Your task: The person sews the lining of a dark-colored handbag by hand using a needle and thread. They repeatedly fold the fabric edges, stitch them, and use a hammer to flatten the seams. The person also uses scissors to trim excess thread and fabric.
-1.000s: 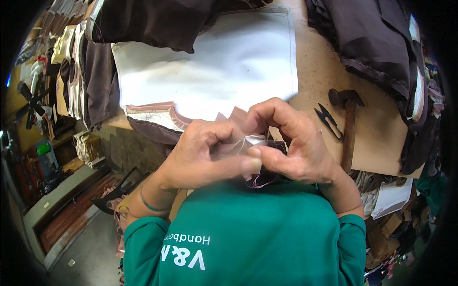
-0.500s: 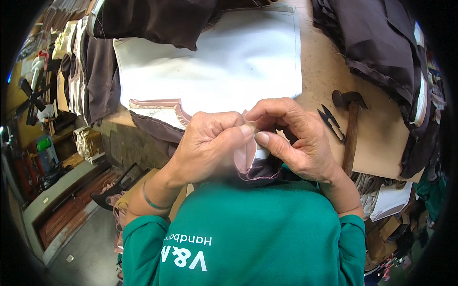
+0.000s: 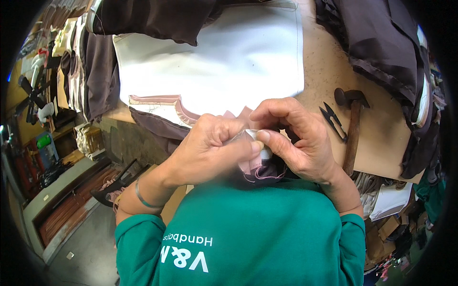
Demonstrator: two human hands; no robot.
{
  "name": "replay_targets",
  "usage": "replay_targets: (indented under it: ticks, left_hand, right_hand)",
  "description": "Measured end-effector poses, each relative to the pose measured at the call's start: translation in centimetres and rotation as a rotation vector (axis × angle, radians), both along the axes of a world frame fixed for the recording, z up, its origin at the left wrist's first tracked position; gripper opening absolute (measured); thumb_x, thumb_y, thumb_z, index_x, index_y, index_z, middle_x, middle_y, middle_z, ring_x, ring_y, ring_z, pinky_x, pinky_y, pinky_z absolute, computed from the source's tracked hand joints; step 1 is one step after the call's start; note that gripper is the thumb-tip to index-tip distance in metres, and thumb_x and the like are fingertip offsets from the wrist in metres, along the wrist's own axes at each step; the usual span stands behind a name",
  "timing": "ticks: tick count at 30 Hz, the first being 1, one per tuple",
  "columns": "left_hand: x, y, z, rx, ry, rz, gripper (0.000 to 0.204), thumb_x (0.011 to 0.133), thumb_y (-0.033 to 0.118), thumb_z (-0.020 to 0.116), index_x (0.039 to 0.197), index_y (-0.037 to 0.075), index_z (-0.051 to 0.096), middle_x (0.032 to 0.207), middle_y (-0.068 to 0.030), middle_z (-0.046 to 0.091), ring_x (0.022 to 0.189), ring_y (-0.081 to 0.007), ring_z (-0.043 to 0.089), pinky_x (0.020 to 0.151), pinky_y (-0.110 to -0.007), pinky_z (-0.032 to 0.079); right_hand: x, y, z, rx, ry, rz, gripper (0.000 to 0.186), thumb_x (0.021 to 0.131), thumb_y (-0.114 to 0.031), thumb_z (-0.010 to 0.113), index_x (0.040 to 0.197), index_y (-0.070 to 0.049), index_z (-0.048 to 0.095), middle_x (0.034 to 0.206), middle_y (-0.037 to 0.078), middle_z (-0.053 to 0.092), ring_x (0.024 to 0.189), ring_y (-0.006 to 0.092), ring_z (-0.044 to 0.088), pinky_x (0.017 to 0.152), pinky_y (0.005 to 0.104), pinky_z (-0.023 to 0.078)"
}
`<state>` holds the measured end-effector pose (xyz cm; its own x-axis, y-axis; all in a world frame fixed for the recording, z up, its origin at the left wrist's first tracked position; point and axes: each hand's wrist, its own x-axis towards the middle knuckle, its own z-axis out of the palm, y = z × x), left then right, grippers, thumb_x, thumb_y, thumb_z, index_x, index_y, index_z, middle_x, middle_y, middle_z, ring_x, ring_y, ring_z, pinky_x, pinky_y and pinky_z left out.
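Both forearms slant inward, the left (image 3: 148, 188) and the right (image 3: 343, 193), so the hands meet before the chest. The left hand (image 3: 210, 148) curls its fingers, its thumb stretched across — blurred at the tip. The right hand (image 3: 300, 138) arches its index finger over a bent thumb — both in a pinch, thumb tips close together, wrists apart.
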<state>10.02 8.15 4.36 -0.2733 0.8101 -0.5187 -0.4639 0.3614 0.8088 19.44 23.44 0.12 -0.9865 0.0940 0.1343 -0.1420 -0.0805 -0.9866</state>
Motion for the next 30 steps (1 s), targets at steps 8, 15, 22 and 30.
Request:
replay_targets:
  ticks: [8, 15, 22, 30]
  left_hand:
    - [0.0, 0.0, 0.1, -0.079, 0.071, -0.186, 0.011, 0.072, 0.010, 0.071, 0.069, 0.003, 0.063, 0.064, 0.0010, 0.059, 0.057, -0.0020, 0.049, 0.051, -0.017, 0.036]
    - [0.5, -0.3, -0.7, -0.008, 0.322, -0.204, 0.007, 0.073, 0.007, 0.067, 0.073, 0.002, 0.062, 0.066, 0.0010, 0.059, 0.061, -0.0046, 0.052, 0.055, -0.019, 0.039]
    - [1.0, -0.1, -0.8, -0.067, 0.270, -0.133, 0.016, 0.072, 0.014, 0.067, 0.067, 0.000, 0.060, 0.058, 0.0005, 0.054, 0.055, -0.0035, 0.046, 0.048, -0.021, 0.036]
    - [-0.2, -1.1, 0.6, -0.132, 0.419, -0.267, 0.038, 0.066, 0.018, 0.076, 0.057, 0.004, 0.042, 0.055, 0.0031, 0.029, 0.053, -0.0065, 0.029, 0.046, -0.024, 0.025]
  right_hand:
    - [0.6, 0.2, 0.3, -0.051, -0.112, 0.006, 0.023, 0.078, 0.003, 0.053, 0.101, 0.003, 0.052, 0.090, 0.011, 0.060, 0.075, 0.0154, 0.061, 0.068, 0.0260, 0.050]
    - [0.6, -0.1, 0.3, -0.007, -0.068, -0.010, 0.023, 0.078, 0.004, 0.052, 0.101, 0.003, 0.051, 0.088, 0.011, 0.060, 0.076, 0.0166, 0.061, 0.068, 0.0266, 0.050]
    - [0.8, -0.3, 0.1, 0.005, -0.063, -0.019, 0.023, 0.079, 0.004, 0.053, 0.102, 0.003, 0.051, 0.089, 0.011, 0.060, 0.078, 0.0174, 0.062, 0.070, 0.0271, 0.050]
    - [0.9, 0.7, -0.1, 0.001, -0.091, 0.090, 0.017, 0.078, -0.003, 0.059, 0.094, 0.002, 0.055, 0.083, 0.009, 0.061, 0.074, 0.0156, 0.061, 0.068, 0.0258, 0.049]
